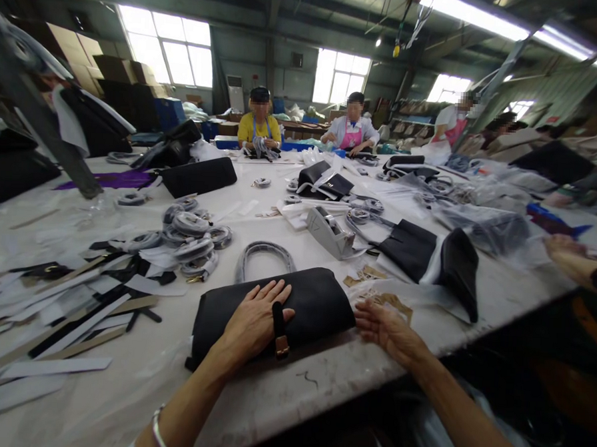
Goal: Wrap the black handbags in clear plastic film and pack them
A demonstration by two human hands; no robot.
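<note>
Left hand point(254, 320) is flat on top of the black bag point(278, 312), fingers spread, palm pressing down, not gripping anything. A short black strap with a brass buckle point(279, 330) pokes out right by the thumb. Right hand point(386, 329) sits open at about 3 o'clock from the bag, fingertips at the bag's right edge, holding nothing. The bag itself lies flat near the front edge of the white table point(289, 396), with a grey looped handle point(265, 256) just past it at 12 o'clock.

Further out: a pile of grey tape rolls point(191, 239) at 11 o'clock, a mess of black and white strips point(74, 312) at 9 o'clock, a grey tape dispenser point(331, 232) at 1 o'clock, and another black bag piece point(434, 260) at 2 o'clock. 2 seated people, 1 in yellow point(257, 124) and 1 in pink point(353, 130), work at the far end.
</note>
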